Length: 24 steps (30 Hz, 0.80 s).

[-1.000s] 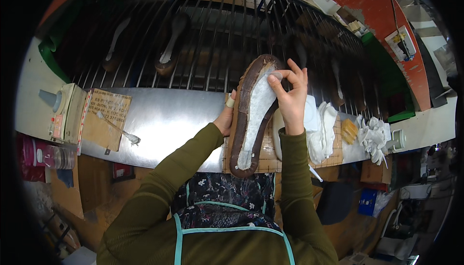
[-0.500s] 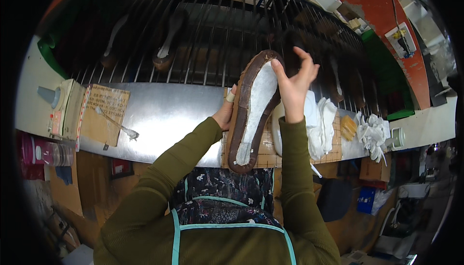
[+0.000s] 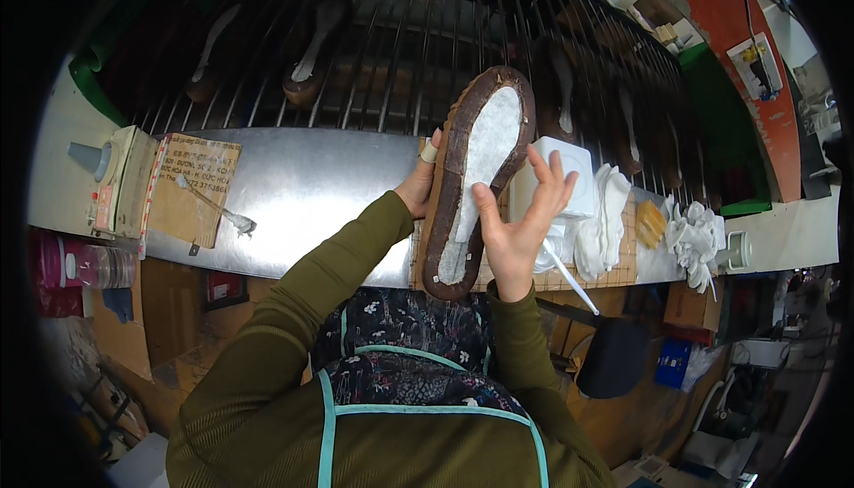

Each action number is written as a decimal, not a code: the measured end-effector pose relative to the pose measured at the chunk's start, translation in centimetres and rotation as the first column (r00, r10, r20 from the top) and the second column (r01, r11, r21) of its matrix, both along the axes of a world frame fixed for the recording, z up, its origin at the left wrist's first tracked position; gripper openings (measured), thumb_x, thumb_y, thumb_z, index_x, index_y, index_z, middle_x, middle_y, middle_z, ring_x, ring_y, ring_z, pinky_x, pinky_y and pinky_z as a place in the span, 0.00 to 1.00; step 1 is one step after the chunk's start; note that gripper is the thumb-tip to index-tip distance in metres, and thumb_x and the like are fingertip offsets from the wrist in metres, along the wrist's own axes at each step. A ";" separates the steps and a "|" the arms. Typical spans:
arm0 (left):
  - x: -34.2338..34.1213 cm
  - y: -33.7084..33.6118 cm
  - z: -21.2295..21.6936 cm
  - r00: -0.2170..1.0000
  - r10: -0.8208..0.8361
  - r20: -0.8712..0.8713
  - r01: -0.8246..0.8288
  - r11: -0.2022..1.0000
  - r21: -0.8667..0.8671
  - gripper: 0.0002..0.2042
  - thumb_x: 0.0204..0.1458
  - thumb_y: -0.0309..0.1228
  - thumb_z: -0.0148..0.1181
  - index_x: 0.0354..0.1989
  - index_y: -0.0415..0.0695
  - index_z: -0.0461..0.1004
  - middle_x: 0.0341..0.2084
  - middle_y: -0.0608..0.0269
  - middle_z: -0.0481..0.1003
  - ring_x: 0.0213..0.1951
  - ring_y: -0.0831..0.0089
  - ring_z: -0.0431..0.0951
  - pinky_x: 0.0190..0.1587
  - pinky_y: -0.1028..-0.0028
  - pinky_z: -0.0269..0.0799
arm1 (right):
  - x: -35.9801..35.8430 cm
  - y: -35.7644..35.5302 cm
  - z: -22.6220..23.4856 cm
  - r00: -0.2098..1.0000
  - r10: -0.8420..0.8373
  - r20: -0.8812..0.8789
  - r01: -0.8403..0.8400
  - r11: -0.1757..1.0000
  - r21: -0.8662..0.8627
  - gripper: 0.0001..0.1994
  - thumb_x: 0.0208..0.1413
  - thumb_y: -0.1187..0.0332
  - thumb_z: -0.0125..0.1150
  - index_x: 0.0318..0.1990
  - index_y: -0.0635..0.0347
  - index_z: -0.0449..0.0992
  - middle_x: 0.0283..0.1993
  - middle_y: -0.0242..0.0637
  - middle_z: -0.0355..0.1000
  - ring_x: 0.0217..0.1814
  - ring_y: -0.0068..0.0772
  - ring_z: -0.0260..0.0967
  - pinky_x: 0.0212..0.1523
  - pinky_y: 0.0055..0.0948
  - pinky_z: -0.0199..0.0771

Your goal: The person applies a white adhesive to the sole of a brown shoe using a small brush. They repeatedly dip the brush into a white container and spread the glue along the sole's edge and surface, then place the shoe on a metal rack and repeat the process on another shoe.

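A brown shoe [image 3: 452, 163] is held up with its underside facing me and its length nearly upright, slightly tilted. Down its middle runs a pale grey filler piece [image 3: 491, 141], ringed by the brown folded-in edge. My left hand [image 3: 416, 189] grips the shoe by its left side, fingers partly hidden behind it; a tan wrap covers the thumb. On the other side my right hand [image 3: 523, 237] is open, fingers spread, with the thumb tip at the filler around the shoe's middle.
Beyond the metal bench [image 3: 302, 185] is a rack of dark bars [image 3: 391, 88] carrying several more shoes [image 3: 307, 88]. To the right are a white container [image 3: 569, 177], white cloths [image 3: 607, 221], a yellow sponge-like block [image 3: 650, 224] and crumpled gloves [image 3: 694, 237]. A brush [image 3: 238, 219] lies on cardboard [image 3: 200, 208] at left.
My right hand has moved down from the shoe's upper end to its middle, fingers still spread. The shoe has risen slightly in view, still in my left hand.
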<state>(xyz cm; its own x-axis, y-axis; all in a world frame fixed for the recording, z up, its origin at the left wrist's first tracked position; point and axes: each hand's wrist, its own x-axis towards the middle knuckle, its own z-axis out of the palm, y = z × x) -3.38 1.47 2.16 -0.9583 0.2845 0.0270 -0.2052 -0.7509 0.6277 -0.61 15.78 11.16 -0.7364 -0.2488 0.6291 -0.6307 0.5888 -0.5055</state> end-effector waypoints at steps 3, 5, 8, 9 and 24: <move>-0.1 -0.1 -0.1 0.999 0.013 0.040 -0.012 1.000 -0.029 0.53 0.38 0.77 0.42 0.67 0.49 0.53 0.61 0.56 0.61 0.61 0.63 0.63 0.63 0.63 0.62 | 0.8 0.2 0.0 1.000 -0.026 0.007 0.026 0.999 0.021 0.33 0.46 0.60 0.70 0.58 0.62 0.62 0.61 0.40 0.60 0.73 0.51 0.39 0.71 0.53 0.26; -0.1 -0.1 -0.3 0.999 0.002 0.035 -0.002 1.000 0.014 0.50 0.41 0.76 0.40 0.66 0.49 0.54 0.60 0.55 0.62 0.60 0.64 0.65 0.62 0.63 0.64 | 1.4 -0.2 -0.1 0.999 -0.020 0.028 0.019 0.999 0.032 0.34 0.46 0.59 0.70 0.59 0.62 0.62 0.61 0.40 0.60 0.73 0.51 0.39 0.71 0.53 0.27; 0.2 -0.2 0.5 0.999 -0.015 0.040 0.014 1.000 0.012 0.53 0.37 0.77 0.45 0.66 0.49 0.55 0.60 0.57 0.63 0.59 0.64 0.66 0.62 0.64 0.64 | 2.0 -0.5 -0.4 0.997 0.010 0.070 -0.012 1.000 0.018 0.36 0.45 0.59 0.71 0.60 0.62 0.61 0.62 0.45 0.57 0.73 0.54 0.36 0.70 0.54 0.27; 0.2 -0.1 0.5 0.999 -0.012 0.038 0.011 1.000 0.016 0.52 0.37 0.77 0.45 0.65 0.49 0.56 0.59 0.56 0.63 0.59 0.64 0.66 0.61 0.64 0.65 | 2.1 -0.3 -0.5 0.997 -0.015 0.075 0.014 1.000 0.021 0.36 0.45 0.58 0.71 0.60 0.62 0.61 0.63 0.46 0.56 0.73 0.54 0.35 0.70 0.54 0.26; 1.0 -0.2 0.6 0.975 0.176 0.135 -0.172 0.984 -0.048 0.47 0.44 0.73 0.43 0.64 0.46 0.59 0.58 0.56 0.66 0.55 0.67 0.70 0.58 0.67 0.68 | 5.3 11.4 -3.3 0.840 -0.535 0.089 0.411 0.736 0.538 0.21 0.52 0.61 0.63 0.52 0.55 0.69 0.50 0.44 0.67 0.61 0.47 0.57 0.66 0.59 0.37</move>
